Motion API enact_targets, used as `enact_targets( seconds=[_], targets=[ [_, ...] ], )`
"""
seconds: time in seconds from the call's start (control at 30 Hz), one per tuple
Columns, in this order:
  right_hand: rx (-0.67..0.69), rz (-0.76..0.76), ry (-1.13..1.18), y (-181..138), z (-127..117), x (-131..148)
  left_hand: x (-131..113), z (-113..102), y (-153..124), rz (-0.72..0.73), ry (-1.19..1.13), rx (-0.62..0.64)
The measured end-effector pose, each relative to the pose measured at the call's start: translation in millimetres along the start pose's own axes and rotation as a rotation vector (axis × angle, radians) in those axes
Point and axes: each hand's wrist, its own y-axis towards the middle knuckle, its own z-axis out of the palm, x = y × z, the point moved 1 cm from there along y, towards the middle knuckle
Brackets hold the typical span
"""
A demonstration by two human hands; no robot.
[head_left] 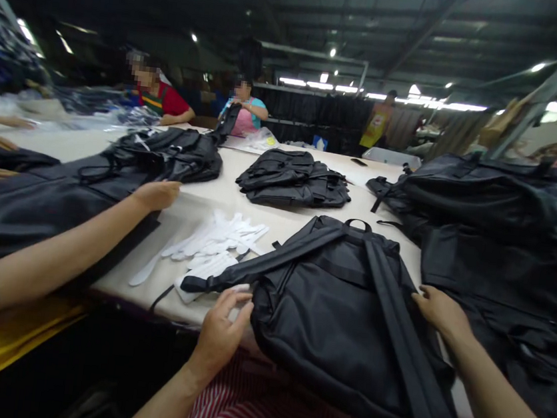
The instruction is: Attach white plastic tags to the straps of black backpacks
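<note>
A black backpack (332,309) lies on the table in front of me, its shoulder straps up and its top loop pointing away. My left hand (225,327) is at the bag's left edge, just below the end of one strap (252,266), fingers loosely bent and apart. At the upper right side, my right hand (440,311) rests by the bag's edge with its fingers spread a little; whether it touches the fabric is hard to tell. Beyond my left hand sits a heap of white strips (225,236), partly under the strap.
A co-worker's hand (157,194) reaches in from the left over black bags (58,197); more hands show at the far left edge. Another black bag (294,179) lies mid-table (230,193). Black bags (504,214) pile up at right. Several people stand behind the table.
</note>
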Motion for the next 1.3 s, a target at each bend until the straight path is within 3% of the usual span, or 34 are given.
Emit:
enact_targets(
  seconds=[0.07,0.13,0.23,0.33,0.4,0.47,0.63,0.77,0.9,1.07,1.2,1.3],
  targets=[
    [-0.078,-0.091,-0.017,-6.8,-19.5,20.0,18.3,-15.6,-0.1,-0.036,0.106,-0.141],
    [-0.102,-0.199,0.047,-25.5,-40.1,57.3,33.7,-27.4,2.6,-0.044,0.315,-0.206],
    [0.000,-0.535,0.198,-78.0,-60.7,132.6,47.9,-33.0,9.7,-0.031,0.598,-0.073],
    [0.252,-1.001,0.207,-145.4,-55.3,194.7,54.0,-30.8,14.4,0.013,0.707,0.048],
    [0.311,-1.171,0.142,-181.7,-39.5,214.1,56.6,-30.7,15.7,0.029,0.737,0.037],
    [0.277,-1.221,0.060,-202.7,-21.4,217.6,58.2,-34.3,16.8,0.038,0.744,-0.002],
    [0.292,-1.217,0.049,-208.1,-4.3,198.7,41.4,-63.2,25.1,0.164,0.639,-0.097],
    [0.445,-1.203,0.099,-210.0,-25.7,185.1,8.1,-93.3,33.4,0.320,0.430,-0.093],
    [0.651,-1.101,0.233,-210.8,-54.0,182.0,-15.7,-105.2,33.5,0.367,0.252,0.005],
    [0.417,-0.751,0.462,-192.2,-53.4,205.3,-31.6,-97.4,30.1,0.400,0.142,0.069],
    [0.357,-0.643,0.619,-186.4,-31.8,229.6,-38.2,-90.8,26.1,0.410,0.067,0.106],
    [0.317,-0.570,0.692,-190.8,-21.8,235.6,-36.1,-87.2,14.6,0.322,-0.012,0.117]
  ],
)
